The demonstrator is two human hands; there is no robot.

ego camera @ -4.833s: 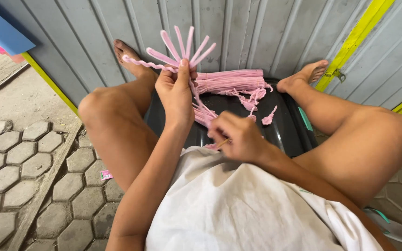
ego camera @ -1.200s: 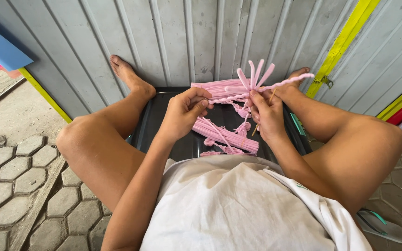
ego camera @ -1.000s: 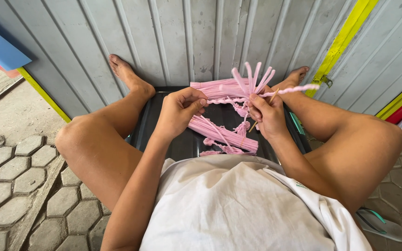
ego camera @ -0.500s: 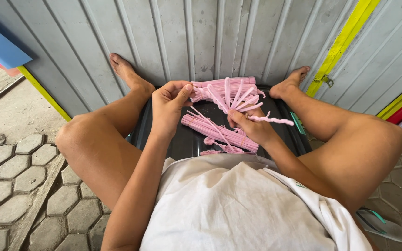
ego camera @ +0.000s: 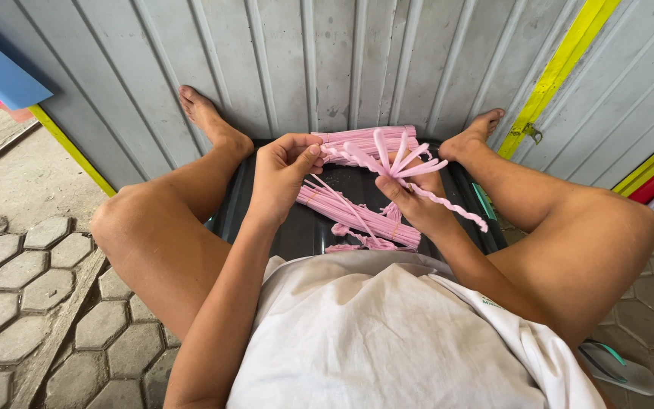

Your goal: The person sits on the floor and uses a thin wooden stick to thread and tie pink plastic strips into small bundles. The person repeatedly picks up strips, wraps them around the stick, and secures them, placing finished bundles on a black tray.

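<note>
Both my hands work a fan of pink fuzzy wires over a black tray between my legs.

From my head camera: my left hand (ego camera: 281,176) pinches one end of a pink wire (ego camera: 334,155) between thumb and fingertips, the other fingers curled in. My right hand (ego camera: 415,203) is clenched around the gathered base of the wire fan (ego camera: 397,160), whose loops spread upward and to the right; one twisted strand (ego camera: 454,206) trails off to the right past my wrist. Just below my hands a loose bundle of wires (ego camera: 351,216) lies slanting on the black tray (ego camera: 297,231), with a few curled scraps nearer to me. A second neat bundle (ego camera: 365,136) lies at the far edge of the tray, against the grey ribbed wall (ego camera: 304,68). My bare feet rest against that wall to either side. A sandal (ego camera: 618,367) lies on the paving stones at near right.
</note>
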